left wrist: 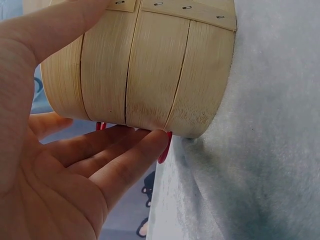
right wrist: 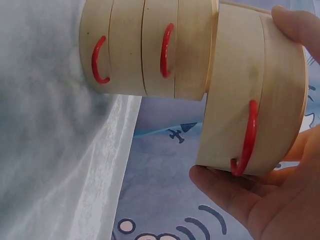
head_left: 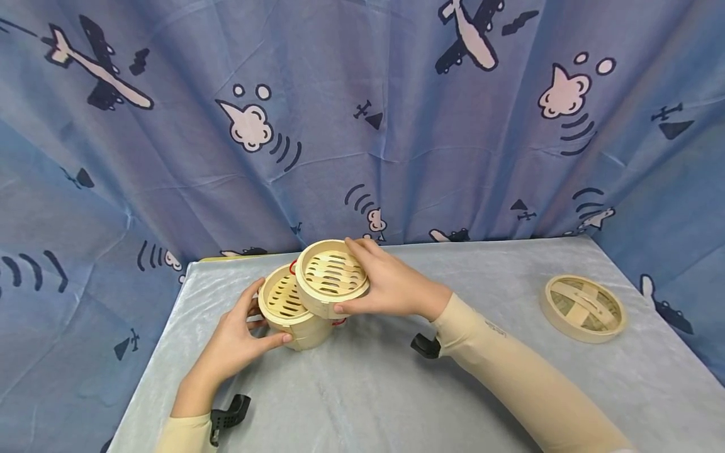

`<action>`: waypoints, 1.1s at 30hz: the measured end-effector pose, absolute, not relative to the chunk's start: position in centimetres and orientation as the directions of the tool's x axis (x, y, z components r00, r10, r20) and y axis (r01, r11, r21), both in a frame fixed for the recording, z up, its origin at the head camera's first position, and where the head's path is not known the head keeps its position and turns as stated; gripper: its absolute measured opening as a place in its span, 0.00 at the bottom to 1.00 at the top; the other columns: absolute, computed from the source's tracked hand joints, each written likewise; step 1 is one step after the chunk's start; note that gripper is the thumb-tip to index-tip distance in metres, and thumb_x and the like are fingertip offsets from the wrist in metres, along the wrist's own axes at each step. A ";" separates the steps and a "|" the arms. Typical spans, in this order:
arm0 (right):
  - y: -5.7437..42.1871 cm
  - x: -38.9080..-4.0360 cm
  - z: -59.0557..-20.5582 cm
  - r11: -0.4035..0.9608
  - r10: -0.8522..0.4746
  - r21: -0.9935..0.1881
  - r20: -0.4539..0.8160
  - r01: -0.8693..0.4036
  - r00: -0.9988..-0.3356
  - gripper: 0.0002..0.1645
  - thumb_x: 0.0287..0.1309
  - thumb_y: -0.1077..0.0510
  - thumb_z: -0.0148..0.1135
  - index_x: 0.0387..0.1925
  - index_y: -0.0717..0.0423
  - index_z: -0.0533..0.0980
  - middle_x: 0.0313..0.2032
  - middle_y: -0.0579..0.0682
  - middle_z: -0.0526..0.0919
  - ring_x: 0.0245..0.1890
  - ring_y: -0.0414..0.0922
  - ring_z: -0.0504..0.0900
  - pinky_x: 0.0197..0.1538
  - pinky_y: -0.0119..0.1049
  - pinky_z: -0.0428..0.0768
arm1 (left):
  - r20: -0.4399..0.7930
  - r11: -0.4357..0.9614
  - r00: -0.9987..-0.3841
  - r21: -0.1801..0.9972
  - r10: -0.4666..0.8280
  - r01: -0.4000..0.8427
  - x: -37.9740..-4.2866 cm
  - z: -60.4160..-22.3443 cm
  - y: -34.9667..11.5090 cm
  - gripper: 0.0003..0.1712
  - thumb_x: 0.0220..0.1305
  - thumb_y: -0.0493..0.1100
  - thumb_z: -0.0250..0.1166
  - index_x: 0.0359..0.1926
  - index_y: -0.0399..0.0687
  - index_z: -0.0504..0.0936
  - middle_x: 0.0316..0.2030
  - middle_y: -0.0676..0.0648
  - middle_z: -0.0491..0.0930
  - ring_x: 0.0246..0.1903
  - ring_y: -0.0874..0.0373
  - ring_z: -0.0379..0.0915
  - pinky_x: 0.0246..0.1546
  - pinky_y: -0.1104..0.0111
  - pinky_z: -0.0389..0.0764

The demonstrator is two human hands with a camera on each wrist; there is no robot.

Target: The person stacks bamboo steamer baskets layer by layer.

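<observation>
In the head view my left hand [head_left: 232, 343] holds a stack of two bamboo steamer baskets [head_left: 308, 333] at the table's back left, thumb on the near side and fingers on the far side. My right hand [head_left: 399, 284] grips another bamboo steamer basket [head_left: 331, 274] by its right side. That basket is slightly tilted and overlaps the stack's right part, its slatted floor showing. Seen from the right wrist, the held basket [right wrist: 235, 75] sits off-centre against the stack's top rim, with a red handle [right wrist: 250, 135] on its wall. Red handles also show on the stack.
A round bamboo steamer lid [head_left: 583, 308] with crossed strips lies on the right of the table. Pale grey cloth covers the table [head_left: 362, 390]. A blue curtain [head_left: 340, 126] printed with planes hangs right behind its back edge.
</observation>
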State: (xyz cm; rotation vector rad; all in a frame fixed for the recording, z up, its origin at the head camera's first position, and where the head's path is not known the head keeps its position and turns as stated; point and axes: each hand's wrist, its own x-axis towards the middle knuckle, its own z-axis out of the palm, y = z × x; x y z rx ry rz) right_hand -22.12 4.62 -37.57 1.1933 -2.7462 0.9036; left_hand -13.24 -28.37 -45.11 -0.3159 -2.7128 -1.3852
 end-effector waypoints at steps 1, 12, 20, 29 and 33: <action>4.5 -22.2 -37.5 0.541 -0.669 -0.505 0.228 -0.673 -0.708 0.80 0.50 0.22 0.77 0.85 0.65 0.54 0.70 0.57 0.71 0.63 0.50 0.78 0.69 0.48 0.81 | 0.164 0.570 -0.976 0.792 0.146 0.218 -13.3 -45.2 -28.4 0.69 0.52 0.52 0.91 0.86 0.53 0.57 0.63 0.35 0.83 0.54 0.41 0.87 0.56 0.47 0.89; 2.8 -22.5 -37.2 0.539 -0.687 -0.516 0.187 -0.665 -0.702 0.80 0.50 0.22 0.78 0.87 0.63 0.51 0.75 0.60 0.68 0.71 0.54 0.75 0.74 0.49 0.77 | 0.157 0.583 -0.976 0.783 0.151 0.216 -13.2 -45.1 -28.5 0.69 0.54 0.55 0.89 0.87 0.52 0.55 0.65 0.33 0.82 0.53 0.40 0.88 0.55 0.45 0.89; 1.7 -22.7 -37.1 0.547 -0.700 -0.497 0.171 -0.673 -0.694 0.81 0.51 0.22 0.77 0.87 0.63 0.50 0.76 0.60 0.67 0.72 0.54 0.75 0.74 0.48 0.77 | 0.125 0.601 -0.982 0.778 0.140 0.184 -13.2 -44.9 -28.6 0.76 0.55 0.57 0.88 0.89 0.53 0.46 0.66 0.33 0.81 0.52 0.40 0.89 0.55 0.42 0.88; 0.7 -22.7 -36.8 0.531 -0.714 -0.498 0.173 -0.685 -0.679 0.80 0.50 0.22 0.77 0.87 0.63 0.51 0.76 0.61 0.67 0.71 0.53 0.75 0.73 0.47 0.78 | 0.099 0.599 -0.988 0.786 0.120 0.152 -13.2 -44.8 -28.7 0.83 0.54 0.58 0.89 0.90 0.58 0.34 0.67 0.33 0.80 0.54 0.37 0.88 0.58 0.39 0.86; 0.2 -22.8 -36.8 0.528 -0.724 -0.491 0.168 -0.693 -0.670 0.81 0.50 0.22 0.77 0.87 0.64 0.51 0.76 0.61 0.67 0.71 0.54 0.75 0.73 0.47 0.78 | 0.094 0.580 -0.988 0.801 0.121 0.147 -13.2 -44.8 -28.7 0.85 0.54 0.56 0.89 0.89 0.60 0.29 0.68 0.32 0.79 0.55 0.36 0.87 0.60 0.38 0.85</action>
